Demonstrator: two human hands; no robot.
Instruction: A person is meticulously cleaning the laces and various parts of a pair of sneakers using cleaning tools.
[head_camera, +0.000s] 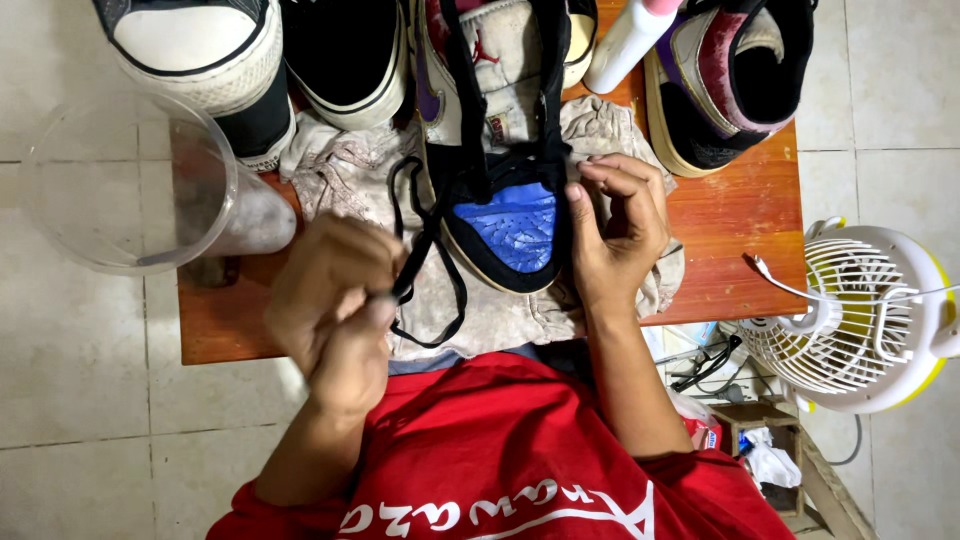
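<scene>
A high-top sneaker (505, 205) with a blue toe, black trim and white side lies on a stained grey cloth (345, 175) on a small wooden table (745, 215). My right hand (615, 235) grips the sneaker's right edge near the toe. My left hand (335, 305), blurred, is closed on a black shoelace (440, 290) that runs up to the sneaker's eyelets. My red shirt (520, 450) fills the bottom of the view.
Other sneakers line the table's far edge: a black and white one (205, 55), a black one (345, 50), a purple and maroon one (725, 75). A white bottle (625, 45) lies between them. A clear plastic jug (130, 185) stands left. A white and yellow fan (865, 320) sits right.
</scene>
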